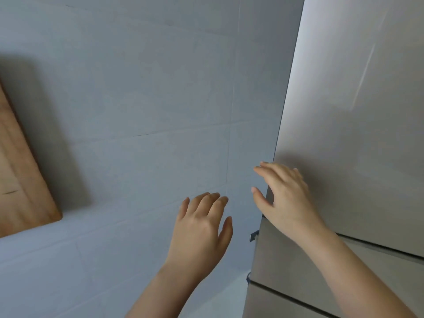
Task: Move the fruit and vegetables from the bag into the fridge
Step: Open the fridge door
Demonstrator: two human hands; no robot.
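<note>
The fridge (358, 115) fills the right side, a tall silver-grey unit with its upper door closed and two lower drawer fronts below it. My right hand (284, 198) rests on the left edge of the upper door, fingers spread over the front and thumb at the side, gripping nothing. My left hand (202, 228) hovers open in front of the tiled wall, just left of the fridge, holding nothing. No bag, fruit or vegetables are in view.
A pale grey tiled wall (142, 106) covers the middle and left. A wooden board (20, 175) hangs or leans against it at the far left edge. A narrow gap runs between wall and fridge side.
</note>
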